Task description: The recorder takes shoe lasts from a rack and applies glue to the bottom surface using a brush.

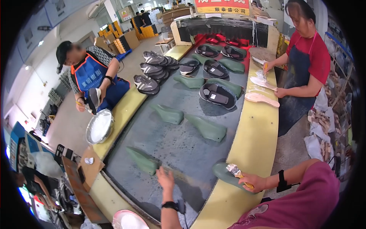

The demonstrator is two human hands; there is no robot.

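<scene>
My left hand [165,180] reaches over the grey conveyor belt with its fingers stretched out, holding nothing. Its fingertips are right at the end of a green shoe last [142,160]; whether they touch it I cannot tell. In my right hand [254,183] is a brush [234,170] with a yellow handle and a foil-wrapped head. Under that brush, at the belt's right edge, lies another green last [225,174], partly hidden by the brush and hand. Farther up the belt are two more lasts, one on the left [168,114] and one on the right [207,128].
Dark shoe uppers [218,95] and more lasts stand farther along the belt, with finished-looking shoes [146,84] at its left. Yellow side rails [259,129] border it. A pink-rimmed bowl [129,220] is near; a metal bowl [100,127] stands left. Two co-workers hold brushes across the belt.
</scene>
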